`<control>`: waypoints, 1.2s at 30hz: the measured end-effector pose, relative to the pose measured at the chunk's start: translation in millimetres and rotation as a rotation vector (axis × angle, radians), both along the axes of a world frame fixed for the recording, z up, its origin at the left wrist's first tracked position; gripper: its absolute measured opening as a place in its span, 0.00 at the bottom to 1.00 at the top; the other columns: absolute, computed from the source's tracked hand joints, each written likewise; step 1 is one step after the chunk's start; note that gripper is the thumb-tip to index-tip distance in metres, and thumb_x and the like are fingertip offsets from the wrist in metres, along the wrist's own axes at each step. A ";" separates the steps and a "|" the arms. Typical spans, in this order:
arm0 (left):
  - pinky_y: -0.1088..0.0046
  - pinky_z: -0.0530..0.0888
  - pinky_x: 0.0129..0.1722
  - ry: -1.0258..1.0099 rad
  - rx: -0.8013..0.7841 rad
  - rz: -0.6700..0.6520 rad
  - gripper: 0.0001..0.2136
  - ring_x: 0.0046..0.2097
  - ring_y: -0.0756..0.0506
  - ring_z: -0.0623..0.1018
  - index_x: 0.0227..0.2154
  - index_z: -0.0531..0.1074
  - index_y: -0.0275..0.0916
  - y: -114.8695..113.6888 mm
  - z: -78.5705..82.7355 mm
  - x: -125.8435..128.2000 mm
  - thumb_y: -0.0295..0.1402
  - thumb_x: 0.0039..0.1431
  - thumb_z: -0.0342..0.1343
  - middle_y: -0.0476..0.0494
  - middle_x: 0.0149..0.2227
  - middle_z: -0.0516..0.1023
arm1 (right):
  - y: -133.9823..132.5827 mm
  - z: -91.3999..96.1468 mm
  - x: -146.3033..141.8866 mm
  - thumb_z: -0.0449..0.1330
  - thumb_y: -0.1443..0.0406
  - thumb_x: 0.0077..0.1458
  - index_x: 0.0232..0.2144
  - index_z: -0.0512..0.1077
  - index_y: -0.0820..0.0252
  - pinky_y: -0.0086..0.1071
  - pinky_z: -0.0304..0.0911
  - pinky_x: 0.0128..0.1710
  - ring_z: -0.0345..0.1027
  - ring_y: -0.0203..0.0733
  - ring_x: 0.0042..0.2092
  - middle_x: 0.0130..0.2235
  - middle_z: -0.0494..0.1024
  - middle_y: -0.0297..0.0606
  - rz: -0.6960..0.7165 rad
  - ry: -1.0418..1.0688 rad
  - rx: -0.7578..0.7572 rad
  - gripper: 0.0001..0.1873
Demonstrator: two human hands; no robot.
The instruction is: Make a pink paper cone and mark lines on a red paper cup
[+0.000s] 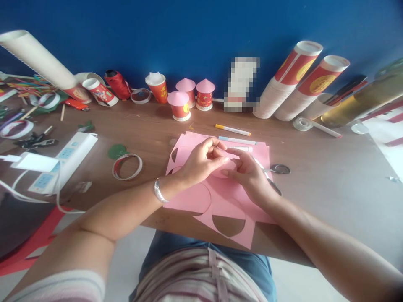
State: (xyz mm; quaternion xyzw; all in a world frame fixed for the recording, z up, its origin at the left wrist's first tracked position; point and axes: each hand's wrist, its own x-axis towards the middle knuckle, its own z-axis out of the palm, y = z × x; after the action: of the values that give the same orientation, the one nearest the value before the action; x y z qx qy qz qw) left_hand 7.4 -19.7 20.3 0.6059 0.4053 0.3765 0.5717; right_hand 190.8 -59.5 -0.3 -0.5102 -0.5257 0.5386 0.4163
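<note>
My left hand (201, 161) and my right hand (248, 172) meet over a stack of pink paper sheets (226, 197) with round holes cut out of them. Both hands pinch a small pink paper piece (227, 167) between their fingers, the left from the left side, the right from the right. A silver bracelet sits on my left wrist. Scissors (277, 170) lie on the pink paper just right of my right hand, partly hidden by it.
Two markers (233, 130) lie behind the paper. Three pink-capped red cups (179, 107) stand at the back, and stacks of paper cups (292, 79) lean at the right. A tape ring (126, 166), a green disc and a power strip (63, 161) lie left.
</note>
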 end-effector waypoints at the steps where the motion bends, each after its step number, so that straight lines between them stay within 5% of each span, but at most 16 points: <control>1: 0.71 0.72 0.40 0.006 0.008 0.001 0.12 0.36 0.50 0.74 0.42 0.69 0.39 -0.2 0.1 -0.1 0.32 0.59 0.64 0.52 0.31 0.74 | 0.1 0.3 0.0 0.74 0.52 0.51 0.57 0.71 0.53 0.34 0.56 0.29 0.59 0.38 0.29 0.26 0.66 0.25 0.003 0.000 0.006 0.34; 6: 0.71 0.71 0.39 -0.015 0.003 -0.001 0.12 0.35 0.50 0.73 0.42 0.69 0.39 0.2 -2.1 -1.0 0.34 0.59 0.64 0.52 0.31 0.73 | 0.0 3.8 0.8 0.74 0.51 0.53 0.59 0.72 0.55 0.33 0.55 0.28 0.56 0.36 0.28 0.25 0.64 0.24 0.004 -0.026 0.012 0.35; 10: 0.70 0.70 0.39 -0.023 -0.003 -0.002 0.12 0.36 0.49 0.74 0.42 0.69 0.39 0.6 -5.4 -1.0 0.34 0.59 0.64 0.51 0.32 0.73 | 1.3 4.2 0.5 0.71 0.44 0.55 0.58 0.72 0.56 0.34 0.58 0.31 0.63 0.39 0.33 0.31 0.74 0.32 -0.012 0.055 -0.025 0.36; 16: 0.71 0.69 0.37 0.001 -0.026 -0.011 0.12 0.34 0.50 0.71 0.41 0.70 0.39 0.2 -4.6 0.7 0.34 0.59 0.65 0.51 0.32 0.71 | 3.6 -0.6 -1.1 0.76 0.48 0.50 0.55 0.72 0.56 0.33 0.58 0.31 0.62 0.36 0.30 0.28 0.71 0.26 -0.018 0.135 -0.034 0.36; 20: 0.68 0.71 0.44 -0.069 -0.111 -0.016 0.16 0.41 0.47 0.76 0.46 0.71 0.38 1.1 1.3 -2.0 0.41 0.63 0.65 0.45 0.40 0.77 | 3.8 -2.1 0.4 0.76 0.51 0.50 0.55 0.73 0.55 0.33 0.60 0.32 0.64 0.36 0.30 0.28 0.73 0.26 -0.041 0.182 -0.012 0.34; 27: 0.64 0.71 0.49 -0.077 -0.266 -0.181 0.21 0.47 0.44 0.77 0.53 0.71 0.40 4.1 -1.2 -12.1 0.39 0.60 0.69 0.44 0.43 0.78 | 8.1 -4.2 8.1 0.80 0.52 0.44 0.51 0.74 0.54 0.35 0.66 0.38 0.69 0.36 0.33 0.31 0.77 0.27 -0.203 0.322 -0.040 0.35; 36: 0.68 0.71 0.44 -0.053 -0.246 -0.262 0.22 0.44 0.45 0.76 0.54 0.71 0.42 14.3 -8.8 -19.3 0.36 0.58 0.69 0.45 0.42 0.77 | 10.4 -4.5 14.3 0.77 0.50 0.48 0.49 0.77 0.54 0.35 0.64 0.40 0.69 0.38 0.36 0.33 0.78 0.31 -0.160 0.348 -0.076 0.30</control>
State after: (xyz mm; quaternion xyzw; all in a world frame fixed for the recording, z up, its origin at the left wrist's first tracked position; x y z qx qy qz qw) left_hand -11.9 -5.4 11.4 0.5689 0.3507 0.2619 0.6963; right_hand 205.1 -49.1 -4.8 -0.4646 -0.3829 0.6034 0.5229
